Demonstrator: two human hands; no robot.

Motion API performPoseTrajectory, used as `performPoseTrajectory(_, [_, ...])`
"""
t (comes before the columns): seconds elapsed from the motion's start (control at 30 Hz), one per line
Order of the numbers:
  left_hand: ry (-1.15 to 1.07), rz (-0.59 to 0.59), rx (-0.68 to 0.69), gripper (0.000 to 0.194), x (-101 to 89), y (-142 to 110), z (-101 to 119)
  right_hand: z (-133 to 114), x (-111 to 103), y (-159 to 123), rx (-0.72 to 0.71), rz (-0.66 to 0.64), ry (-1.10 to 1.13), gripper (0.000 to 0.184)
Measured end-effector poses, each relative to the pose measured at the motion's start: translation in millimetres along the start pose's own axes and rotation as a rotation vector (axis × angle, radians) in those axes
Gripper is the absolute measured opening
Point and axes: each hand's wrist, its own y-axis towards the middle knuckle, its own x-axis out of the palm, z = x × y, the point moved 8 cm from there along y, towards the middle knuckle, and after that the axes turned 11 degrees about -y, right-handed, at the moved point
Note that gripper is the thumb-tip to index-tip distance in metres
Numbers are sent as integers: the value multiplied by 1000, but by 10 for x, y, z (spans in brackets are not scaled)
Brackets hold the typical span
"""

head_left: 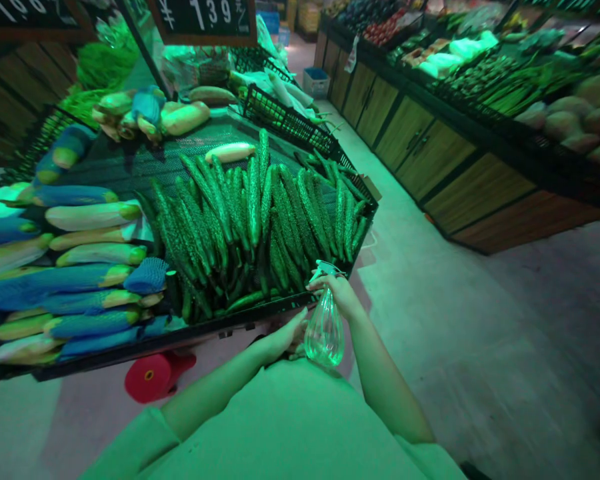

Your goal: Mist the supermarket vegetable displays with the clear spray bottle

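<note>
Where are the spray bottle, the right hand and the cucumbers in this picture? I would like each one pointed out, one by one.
Spray bottle (325,333): head view, on its clear body.
Right hand (337,293): head view, on the back of the hand.
Cucumbers (250,227): head view, on the middle of the pile.

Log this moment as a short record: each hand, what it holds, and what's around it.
right hand: grips the top of a clear spray bottle
left hand: empty, open, beside the bottle, near the crate rim
crate: holds a pile of cucumbers
beside the cucumbers: netted produce
floor: red spool below the crate rim
</note>
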Motion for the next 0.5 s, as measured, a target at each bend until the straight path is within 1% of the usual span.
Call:
performPoseTrajectory(0.1, [-39,-41,-23,61,116,30,-75,83,-58,-96,24,7,14,19])
performPoseTrajectory(0.27, [-57,-10,-29,61,216,121,-259,137,-170,-286,93,38,-10,18])
performPoseTrajectory(0.4, [-72,28,-15,59,244,239,-449,185,-229,-392,88,-6,2,19])
performPoseTrajectory(0.5, [-82,48,-4,59,261,325,-568,272,-284,-436,87,-43,31,22])
